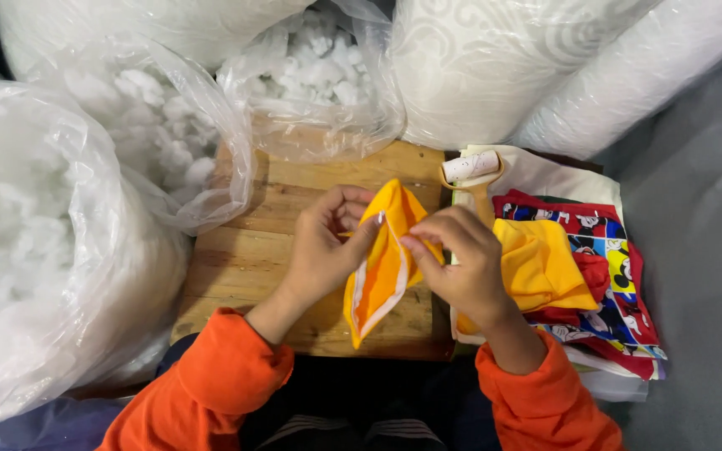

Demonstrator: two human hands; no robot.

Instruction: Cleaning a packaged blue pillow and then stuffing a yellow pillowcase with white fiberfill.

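The yellow fabric cover [384,267] is held just above the wooden table [244,259], in front of the person's body, its open edge with a white lining pulled apart between both hands. The left hand [323,246] is pinched shut on the left lip of the opening, thumb on top near the upper corner. The right hand [461,259] is pinched on the right lip, fingertips just beside the seam.

To do this step well, I judge that both grips should stay close to the edge of the opening, so the mouth spreads evenly and the stitching is not strained at the corners. Keeping the cover upright, mouth toward the person, would keep the inside in view.

To the left stand large clear plastic bags of white stuffing [35,250], one open bag [169,142] touching the table's far left corner. To the right lies a stack of printed fabric pieces [603,259] with another yellow piece [545,267] on top, and a lint roller [471,171] just beyond.
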